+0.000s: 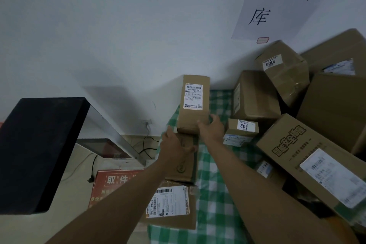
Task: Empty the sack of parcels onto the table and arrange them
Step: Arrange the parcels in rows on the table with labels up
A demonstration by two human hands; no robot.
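Nearest the camera, a flat parcel (170,206) with a white label reading "507 P802" is seen lying at the left edge of the desk (215,204), which is covered by a green-and-white checked cloth. Just beyond it, a second brown parcel (185,164) lies flat, in line with the first. The left hand (174,144) is laid on the far end of this parcel, its fingers bent over the cardboard; how firmly it is held cannot be told. Past it, a long labelled box (195,103) is stood against the white wall (99,35), and its near right corner is gripped by the right hand (212,128), thumb on the front face and fingers curled round the side. To the right, a small box marked "J02" (242,129) rests on the cloth just beside that hand. A large printed carton (309,162) lies further right, and a heap of brown cartons (283,73) is piled toward the wall. A paper sign (281,0) is fixed above them.
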